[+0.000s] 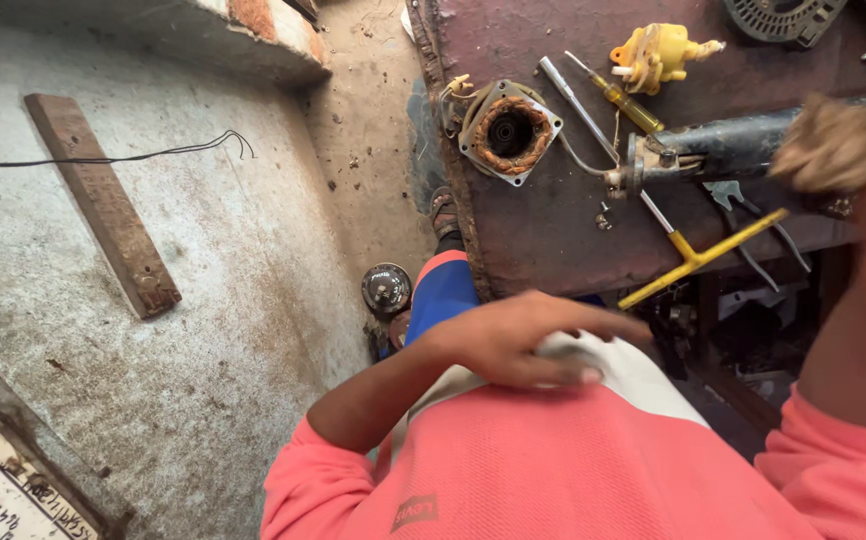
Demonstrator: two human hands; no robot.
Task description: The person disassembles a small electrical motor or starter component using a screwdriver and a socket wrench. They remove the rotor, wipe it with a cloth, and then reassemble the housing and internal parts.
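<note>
- Pink shirt (553, 470) cloth lies under the left hand (523, 340), well below and left of the black housing (723, 150); the fingers are spread flat against the belly and hold nothing.
- Right hand (838, 140) is at the right end of the housing, touching or just over it; it is blurred, so I cannot tell how far it is closed or whether it has hold of anything.
- Housing, a long black motor body, lies on its side on the dark red bench (543, 230).
- By my reading, the work is at a handling stage on the housing, with one hand at it and the other idle. A firm hold would call for the right hand to settle around the body and the left to come up and steady the near end.
- Left of the housing sits a stator (509, 130) with copper windings, at the bench edge.
- Above-left of the housing lie a steel rod (573, 95), a yellow-handled screwdriver (625, 100) and a yellow plastic part (658, 55).
- Just below the housing a yellow T-wrench (698, 260) lies across the front edge, where a reaching left hand could knock it; a loose screw (603, 218) sits near it.
- Far below-left of the housing, a round black part (386, 288) rests on the floor.
</note>
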